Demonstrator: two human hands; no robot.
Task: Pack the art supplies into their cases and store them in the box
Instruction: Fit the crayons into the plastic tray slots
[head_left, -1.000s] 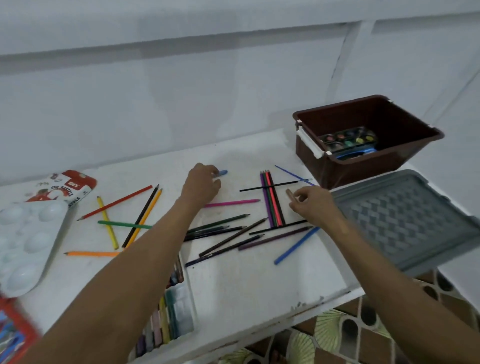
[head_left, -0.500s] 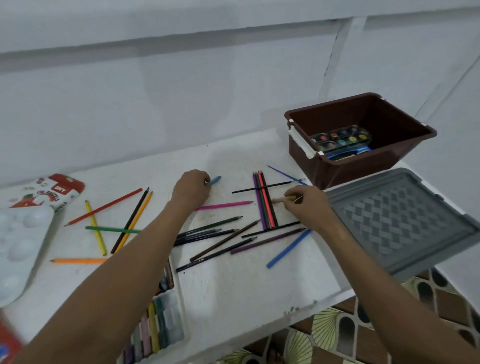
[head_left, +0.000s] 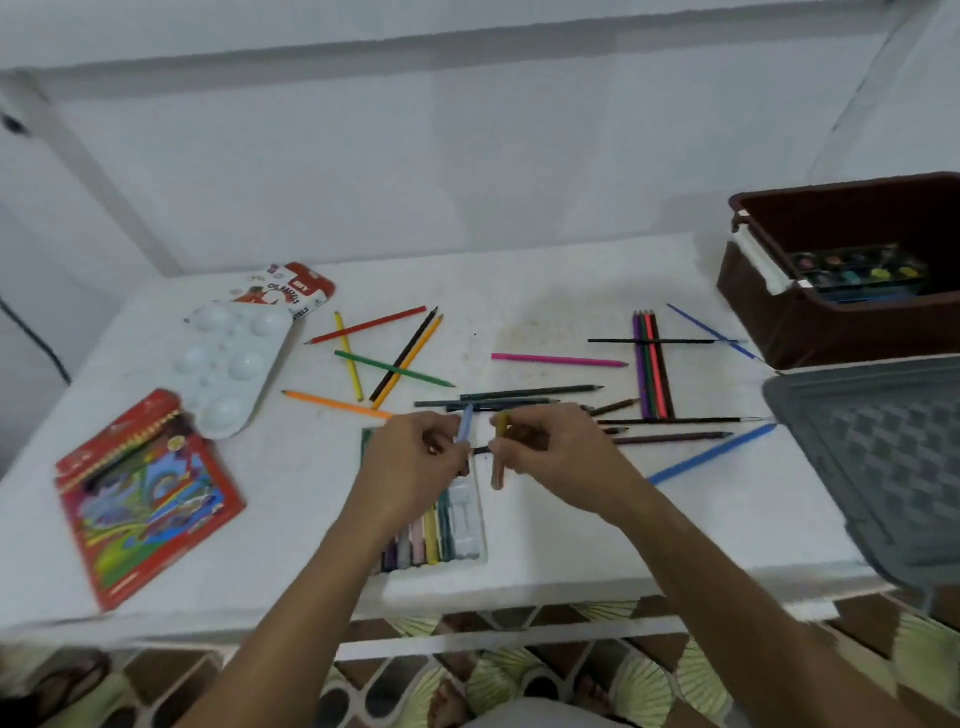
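Brown box (head_left: 810, 332), grey checker-patterned lid (head_left: 872, 457), red pencil case (head_left: 150, 499).

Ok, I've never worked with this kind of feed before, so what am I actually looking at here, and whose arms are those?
There is no machine: a person wears one camera on the head, looking down at their own bare arms. The left hand holds a light blue crayon; the right hand holds a yellowish-brown crayon. Both are above the open pastel tray. On the white table lie scattered coloured pencils, a white paint palette, a red pencil case and a pastel box. At the right stands the brown storage box, with a watercolour set inside, and its grey lid.
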